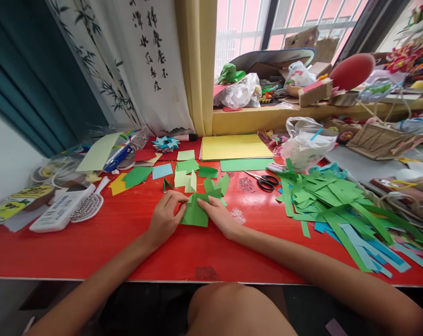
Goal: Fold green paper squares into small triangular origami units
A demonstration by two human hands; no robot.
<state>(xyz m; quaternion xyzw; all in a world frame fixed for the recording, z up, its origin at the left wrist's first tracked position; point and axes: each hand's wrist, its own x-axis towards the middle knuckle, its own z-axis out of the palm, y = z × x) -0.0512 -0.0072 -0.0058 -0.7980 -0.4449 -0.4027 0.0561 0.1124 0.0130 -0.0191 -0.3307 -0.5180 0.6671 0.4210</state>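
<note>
A folded green paper piece [194, 213] lies on the red table [127, 233] in front of me. My left hand [165, 215] pinches its left edge with curled fingers. My right hand [220, 215] presses on its right side, fingers closed on the paper's top corner. Several small folded green and light-green pieces [190, 179] lie just beyond the hands.
Black-handled scissors [265, 181] lie right of the hands. A heap of green and blue paper strips [337, 205] covers the right side. Yellow [232, 147] and green sheets lie at the back. A white remote [60, 212] and hairbrush [88, 205] sit at left.
</note>
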